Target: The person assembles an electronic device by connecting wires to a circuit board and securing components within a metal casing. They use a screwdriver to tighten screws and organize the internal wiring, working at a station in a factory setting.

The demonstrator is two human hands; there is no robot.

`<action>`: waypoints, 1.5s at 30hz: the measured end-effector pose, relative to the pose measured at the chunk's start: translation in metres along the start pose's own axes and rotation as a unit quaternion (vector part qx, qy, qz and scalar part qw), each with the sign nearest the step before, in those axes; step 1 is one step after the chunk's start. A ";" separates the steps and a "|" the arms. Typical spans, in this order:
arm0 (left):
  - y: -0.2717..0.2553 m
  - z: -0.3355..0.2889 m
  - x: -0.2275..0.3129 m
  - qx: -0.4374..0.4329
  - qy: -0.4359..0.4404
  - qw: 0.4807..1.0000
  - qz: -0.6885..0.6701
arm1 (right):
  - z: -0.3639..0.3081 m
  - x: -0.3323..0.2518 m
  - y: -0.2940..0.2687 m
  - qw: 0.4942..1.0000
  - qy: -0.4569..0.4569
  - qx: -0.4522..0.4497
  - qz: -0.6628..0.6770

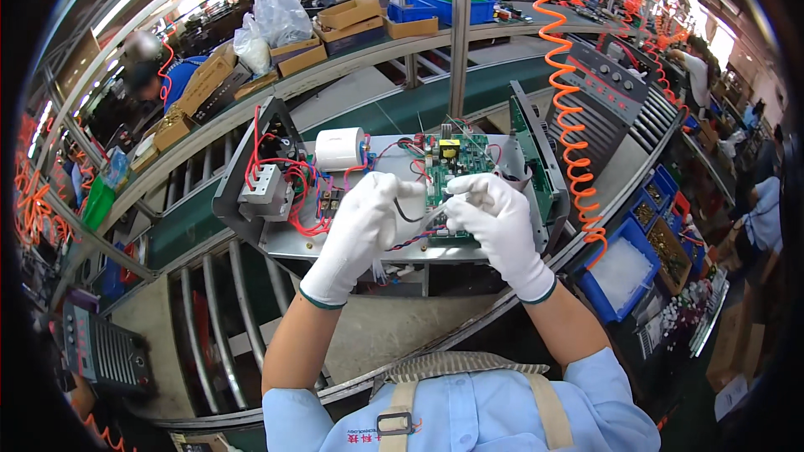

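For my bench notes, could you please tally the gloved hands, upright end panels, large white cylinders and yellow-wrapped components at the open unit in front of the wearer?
Gloved hands, left hand and right hand: 2
Upright end panels, left panel and right panel: 2
Large white cylinder: 1
Yellow-wrapped component: 1
Total: 6

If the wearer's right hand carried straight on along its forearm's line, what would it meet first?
Probably the green circuit board, just beyond the right hand in the picture; the height gap is unclear.
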State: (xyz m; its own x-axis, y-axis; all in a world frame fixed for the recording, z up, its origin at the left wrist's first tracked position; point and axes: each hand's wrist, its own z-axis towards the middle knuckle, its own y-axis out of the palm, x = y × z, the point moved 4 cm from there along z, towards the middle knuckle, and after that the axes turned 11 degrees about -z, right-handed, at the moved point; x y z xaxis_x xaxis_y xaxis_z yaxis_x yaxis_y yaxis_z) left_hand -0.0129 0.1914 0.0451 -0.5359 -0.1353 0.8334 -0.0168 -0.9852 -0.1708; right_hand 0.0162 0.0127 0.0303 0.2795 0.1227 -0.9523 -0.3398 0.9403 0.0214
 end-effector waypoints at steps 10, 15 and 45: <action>0.026 -0.005 -0.009 0.008 -0.218 0.956 -0.197 | 0.009 0.008 -0.008 0.997 0.029 -0.031 0.062; 0.030 -0.007 -0.026 0.052 -0.202 0.943 -0.258 | 0.004 0.009 -0.004 0.999 0.033 -0.022 -0.024; 0.063 0.022 0.007 -0.258 -0.054 0.798 0.543 | 0.015 -0.056 -0.081 0.866 -0.303 0.085 -0.388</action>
State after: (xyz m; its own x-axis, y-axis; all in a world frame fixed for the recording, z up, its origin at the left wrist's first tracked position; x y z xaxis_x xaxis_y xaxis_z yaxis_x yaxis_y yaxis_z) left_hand 0.0009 0.1261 0.0519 -0.3958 -0.9145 0.0835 0.0469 -0.1109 -0.9927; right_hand 0.0419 -0.0658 0.0860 0.8024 -0.4719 -0.3653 0.2850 0.8409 -0.4601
